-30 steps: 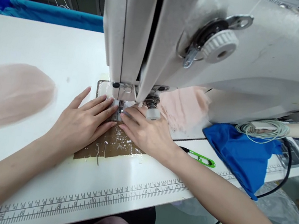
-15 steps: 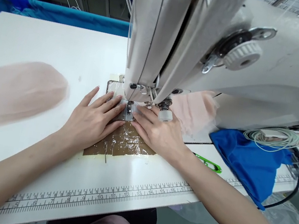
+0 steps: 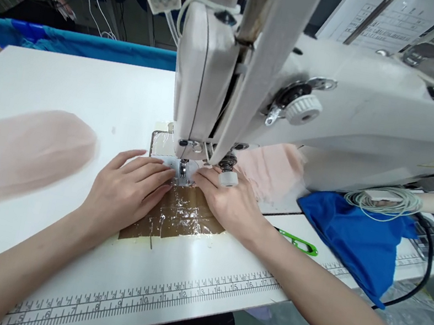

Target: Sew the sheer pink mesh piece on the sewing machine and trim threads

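My left hand lies flat on the table with fingers stretched toward the presser foot of the white sewing machine. From the other side my right hand also lies flat, its fingertips beside the foot. Both press on a small pale piece I cannot make out at the needle. A brown taped patch covers the table just in front of the foot. Pale pink fabric shows behind my right hand, under the machine arm.
A sheer pink fabric piece lies at the left of the white table. Green thread snips lie right of my wrist. A blue cloth and a coiled cord sit at the right. A printed ruler runs along the front edge.
The view has tilted up, showing more of the machine's top. Both hands stay flat at the presser foot, hardly shifted.
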`<state>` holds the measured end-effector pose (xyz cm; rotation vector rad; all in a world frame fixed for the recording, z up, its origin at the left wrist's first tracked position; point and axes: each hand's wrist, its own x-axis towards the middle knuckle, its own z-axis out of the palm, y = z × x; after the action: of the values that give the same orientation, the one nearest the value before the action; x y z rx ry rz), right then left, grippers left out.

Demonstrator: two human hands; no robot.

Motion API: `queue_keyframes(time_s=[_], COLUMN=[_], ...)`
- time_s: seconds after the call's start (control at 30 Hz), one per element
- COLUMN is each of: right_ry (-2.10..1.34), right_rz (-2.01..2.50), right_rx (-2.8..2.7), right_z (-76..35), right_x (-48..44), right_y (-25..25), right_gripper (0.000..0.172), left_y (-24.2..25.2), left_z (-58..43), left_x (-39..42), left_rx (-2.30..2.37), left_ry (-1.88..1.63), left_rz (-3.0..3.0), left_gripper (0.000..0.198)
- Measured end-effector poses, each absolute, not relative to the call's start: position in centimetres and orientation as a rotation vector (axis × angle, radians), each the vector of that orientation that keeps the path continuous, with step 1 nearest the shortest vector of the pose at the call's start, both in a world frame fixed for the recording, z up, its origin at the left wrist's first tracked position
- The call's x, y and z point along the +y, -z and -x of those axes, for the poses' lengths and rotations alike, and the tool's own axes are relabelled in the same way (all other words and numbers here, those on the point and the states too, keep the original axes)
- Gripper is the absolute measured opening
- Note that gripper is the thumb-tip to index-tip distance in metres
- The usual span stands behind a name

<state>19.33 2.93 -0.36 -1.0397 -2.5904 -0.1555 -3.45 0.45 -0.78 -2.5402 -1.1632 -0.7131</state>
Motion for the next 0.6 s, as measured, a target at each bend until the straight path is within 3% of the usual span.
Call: queue_keyframes(time_s=[0.07, 0.17, 0.23, 0.4, 0.6], right_ry=[-0.332, -1.425, -1.866, -2.169, -2.258], right_rz=[1.036, 0.817, 0.731, 0.667, 0.61], right_rx=[-2.528, -2.217, -1.886, -1.555, -1.446], right_z=[-19.5, -19.8, -20.1, -20.1, -18.8], right_x=[2.8, 2.7, 2.8, 3.2, 2.1], right_y=[-0.7, -2.3, -2.9, -2.7, -3.6], right_gripper=[0.031, 0.015, 0.011, 0.023, 0.015], left_y=[0.6, 0.1, -0.6, -2.8, -4.5], left_z=[3.3, 3.0, 3.1, 4.3, 5.0], left_x=[0.2, -0.3, -0.6, -1.3, -1.7], left_rx=[-1.13, -1.198, -1.369, -2.117, -2.214], left_ry=[0.771, 0.951, 1.178, 1.578, 1.564], left_rz=[2.582, 2.826, 3.092, 3.329, 3.461], left_gripper=[0.026, 0.02, 0.016, 0.026, 0.036])
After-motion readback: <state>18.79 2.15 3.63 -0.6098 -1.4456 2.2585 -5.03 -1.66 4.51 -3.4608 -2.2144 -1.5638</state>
